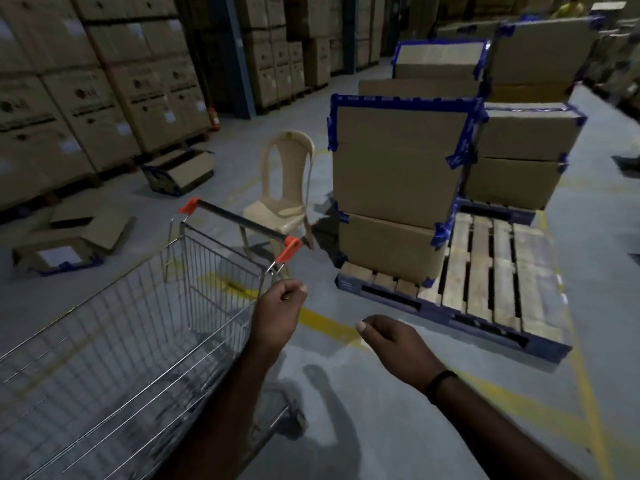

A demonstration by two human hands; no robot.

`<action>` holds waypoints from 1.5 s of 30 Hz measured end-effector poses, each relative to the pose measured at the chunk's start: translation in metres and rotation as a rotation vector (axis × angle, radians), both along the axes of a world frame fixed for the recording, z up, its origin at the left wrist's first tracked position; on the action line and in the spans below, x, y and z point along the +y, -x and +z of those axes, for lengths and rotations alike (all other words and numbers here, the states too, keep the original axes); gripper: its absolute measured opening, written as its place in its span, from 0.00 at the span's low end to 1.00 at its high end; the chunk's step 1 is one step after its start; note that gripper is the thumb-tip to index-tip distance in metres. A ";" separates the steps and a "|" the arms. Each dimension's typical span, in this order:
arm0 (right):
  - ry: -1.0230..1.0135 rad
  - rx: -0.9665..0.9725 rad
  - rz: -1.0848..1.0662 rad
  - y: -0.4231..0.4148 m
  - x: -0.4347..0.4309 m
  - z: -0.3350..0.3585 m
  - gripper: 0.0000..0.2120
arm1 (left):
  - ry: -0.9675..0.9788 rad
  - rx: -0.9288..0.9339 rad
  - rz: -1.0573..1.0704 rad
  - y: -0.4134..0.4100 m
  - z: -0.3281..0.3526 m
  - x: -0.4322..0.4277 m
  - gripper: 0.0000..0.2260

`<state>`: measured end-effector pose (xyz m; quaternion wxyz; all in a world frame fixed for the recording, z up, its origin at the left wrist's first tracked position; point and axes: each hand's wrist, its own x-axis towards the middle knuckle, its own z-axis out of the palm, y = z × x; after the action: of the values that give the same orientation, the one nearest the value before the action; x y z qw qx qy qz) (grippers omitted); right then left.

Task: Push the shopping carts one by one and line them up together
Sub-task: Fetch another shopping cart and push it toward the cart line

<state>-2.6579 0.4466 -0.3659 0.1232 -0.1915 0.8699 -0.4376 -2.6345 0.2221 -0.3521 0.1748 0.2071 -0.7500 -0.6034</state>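
Observation:
One wire shopping cart (131,327) fills the lower left, its basket tilted in the view. Its black handle with orange end caps (242,221) is on the side away from me. My left hand (280,306) is curled into a loose fist over the basket's right rim, just below the handle's right orange cap. No wire shows inside the fingers, so I cannot tell whether it touches the rim. My right hand (391,337) hovers over the floor to the right of the cart, fingers loosely bent and holding nothing. A black band is on that wrist.
A beige plastic chair (284,188) stands just beyond the cart handle. A wooden pallet (485,278) with blue-taped cardboard boxes (398,168) sits at right. Opened boxes (76,233) lie on the floor at left, before tall stacks of cartons (86,98). Yellow lines mark the grey floor.

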 end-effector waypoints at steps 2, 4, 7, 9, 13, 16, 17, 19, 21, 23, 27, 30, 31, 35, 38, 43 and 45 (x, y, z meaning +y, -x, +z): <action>0.005 -0.009 0.076 0.051 0.002 0.001 0.18 | 0.000 -0.004 0.070 0.038 0.004 0.004 0.02; 0.010 0.006 0.174 0.096 0.002 0.008 0.20 | 0.063 0.009 0.140 0.070 0.009 0.010 0.03; 0.014 0.053 0.291 0.161 -0.012 0.025 0.21 | 0.109 0.016 0.213 0.116 0.020 0.013 0.04; 0.013 0.073 0.373 0.195 -0.029 0.033 0.21 | 0.109 -0.036 0.259 0.139 0.019 0.004 0.06; 0.015 0.078 0.513 0.250 -0.073 0.037 0.19 | 0.049 -0.027 0.385 0.178 0.015 -0.023 0.04; 0.055 0.101 0.570 0.288 -0.114 0.034 0.20 | 0.032 -0.063 0.485 0.213 0.011 -0.048 0.04; 0.055 0.106 0.578 0.301 -0.129 0.033 0.21 | 0.069 -0.073 0.502 0.225 0.007 -0.060 0.06; 0.024 0.090 0.597 0.324 -0.155 0.030 0.20 | 0.144 -0.128 0.522 0.245 -0.001 -0.081 0.08; -0.023 0.073 0.655 0.343 -0.181 0.031 0.19 | 0.142 -0.172 0.567 0.263 -0.010 -0.098 0.09; -0.044 0.113 0.704 0.363 -0.207 0.035 0.19 | 0.153 -0.193 0.597 0.279 -0.015 -0.110 0.10; -0.045 0.137 0.789 0.395 -0.264 0.034 0.16 | 0.215 -0.275 0.639 0.298 -0.026 -0.136 0.12; -0.053 0.130 0.922 0.407 -0.306 0.032 0.12 | 0.292 -0.284 0.657 0.304 -0.035 -0.155 0.09; -0.042 0.135 0.970 0.412 -0.321 0.030 0.12 | 0.316 -0.308 0.675 0.307 -0.038 -0.161 0.07; 0.010 0.225 1.126 0.431 -0.389 0.013 0.12 | 0.326 -0.451 0.810 0.318 -0.040 -0.188 0.07; -0.033 0.363 1.297 0.443 -0.442 -0.002 0.10 | 0.261 -0.448 0.920 0.322 -0.045 -0.203 0.10; -0.071 0.793 1.571 0.467 -0.513 -0.012 0.16 | 0.199 -0.637 1.087 0.353 -0.046 -0.203 0.15; -0.101 0.933 1.652 0.471 -0.533 -0.020 0.23 | 0.258 -0.745 1.109 0.365 -0.046 -0.202 0.13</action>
<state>-3.1290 -0.0861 -0.3859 0.0419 -0.8960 0.4389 -0.0533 -2.9993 0.0202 -0.3982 0.2116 0.7325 -0.6090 -0.2187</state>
